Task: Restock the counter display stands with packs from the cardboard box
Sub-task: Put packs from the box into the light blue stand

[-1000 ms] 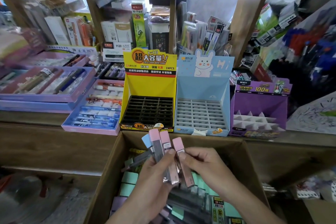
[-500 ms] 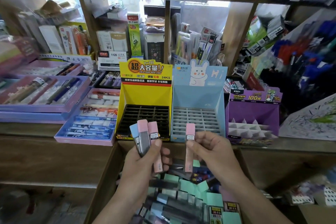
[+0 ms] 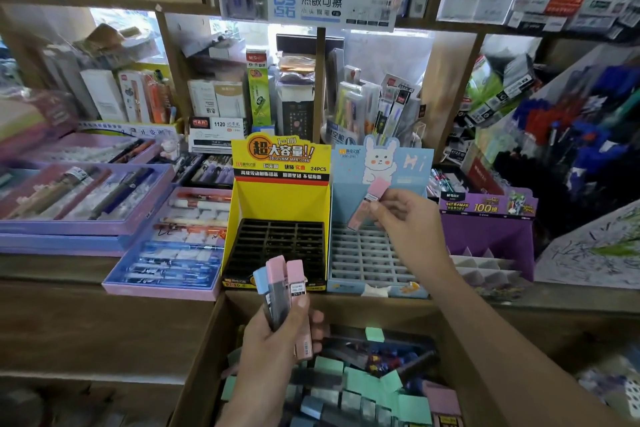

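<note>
The right hand [image 3: 408,229] pinches one pink-capped pack [image 3: 370,202] at its fingertips [image 3: 374,207], the pack tilted with its lower end just beyond them over the back rows of the blue display stand [image 3: 363,253]. The left hand [image 3: 273,347] grips three packs [image 3: 282,291] upright, their blue and pink caps rising above its curled fingers [image 3: 317,319] in front of the yellow display stand [image 3: 277,204]. Below both sets of fingers lies the open cardboard box [image 3: 207,357] of packs; the purple stand [image 3: 491,236] sits outward of the right fingers.

Three stands [image 3: 280,198], four held packs [image 3: 277,291] (three bunched), one box [image 3: 213,354].
</note>
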`<move>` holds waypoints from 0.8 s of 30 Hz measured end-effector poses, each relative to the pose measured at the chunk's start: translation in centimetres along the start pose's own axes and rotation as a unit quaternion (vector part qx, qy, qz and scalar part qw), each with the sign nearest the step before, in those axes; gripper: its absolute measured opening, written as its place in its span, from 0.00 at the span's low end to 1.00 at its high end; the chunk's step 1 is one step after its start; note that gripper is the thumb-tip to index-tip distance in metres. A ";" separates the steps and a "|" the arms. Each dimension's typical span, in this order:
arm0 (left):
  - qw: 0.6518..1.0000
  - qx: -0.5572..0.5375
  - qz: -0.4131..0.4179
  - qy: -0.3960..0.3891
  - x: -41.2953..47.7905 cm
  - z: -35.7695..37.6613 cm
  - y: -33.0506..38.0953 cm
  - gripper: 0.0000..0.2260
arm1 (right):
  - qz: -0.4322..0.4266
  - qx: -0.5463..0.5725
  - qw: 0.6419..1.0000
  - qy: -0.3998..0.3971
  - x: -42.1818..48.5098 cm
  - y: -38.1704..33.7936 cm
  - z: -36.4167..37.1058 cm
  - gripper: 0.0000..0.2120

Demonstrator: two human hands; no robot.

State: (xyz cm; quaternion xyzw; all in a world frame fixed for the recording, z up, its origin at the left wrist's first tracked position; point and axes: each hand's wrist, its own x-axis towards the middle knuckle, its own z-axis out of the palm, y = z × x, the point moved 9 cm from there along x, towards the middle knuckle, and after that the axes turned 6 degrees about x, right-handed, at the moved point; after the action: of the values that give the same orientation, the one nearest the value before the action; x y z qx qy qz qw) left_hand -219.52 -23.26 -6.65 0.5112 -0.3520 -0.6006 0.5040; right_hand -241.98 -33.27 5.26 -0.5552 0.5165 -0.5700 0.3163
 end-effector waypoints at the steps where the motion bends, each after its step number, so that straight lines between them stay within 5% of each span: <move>1: 1.000 0.004 -0.004 0.002 0.1 0.0 -0.2 0.11 | 0.000 -0.010 1.000 -0.003 0.4 0.2 0.3 0.07; 18: 1.000 0.008 -0.014 -0.005 1.1 -0.3 -1.3 0.19 | 0.007 -0.118 0.993 -0.028 2.8 3.7 3.1 0.06; 24: 0.999 0.030 -0.020 -0.011 1.1 -0.1 -1.7 0.09 | 0.013 -0.112 0.993 -0.016 3.0 4.4 4.0 0.05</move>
State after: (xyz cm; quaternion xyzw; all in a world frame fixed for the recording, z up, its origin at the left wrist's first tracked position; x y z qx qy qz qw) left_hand -219.83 -23.93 -8.56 0.5265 -0.3651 -0.6055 0.4721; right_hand -239.61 -38.21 1.44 -0.5894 0.5794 -0.4954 0.2675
